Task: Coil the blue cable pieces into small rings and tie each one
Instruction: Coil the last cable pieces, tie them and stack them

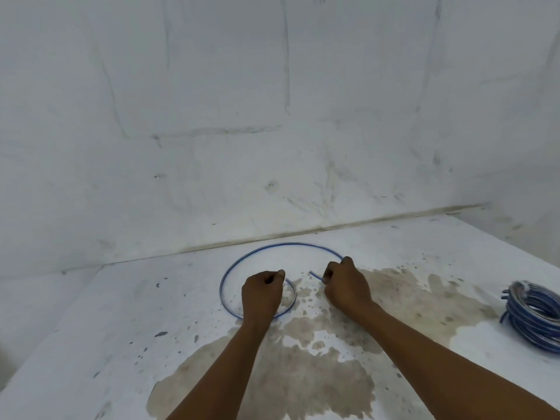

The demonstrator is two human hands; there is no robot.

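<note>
Under left hand [263,294], blue cable [242,261] partly hidden; right hand [345,284] grips end.

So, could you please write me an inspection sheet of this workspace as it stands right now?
Surface: white worktop with a large brown stain and dark specks.
Job's things: one blue cable piece bent into a wide, untied loop; its short free end sticks out beside the right hand.
Clutter: nothing seen.
Grippers: left hand grips one part of the cable piece; right hand grips another part near the free end.
Cables: bundle of coiled blue cable lies at the right edge, apart from the hands.
Surroundings: scuffed white wall behind the worktop.
</note>
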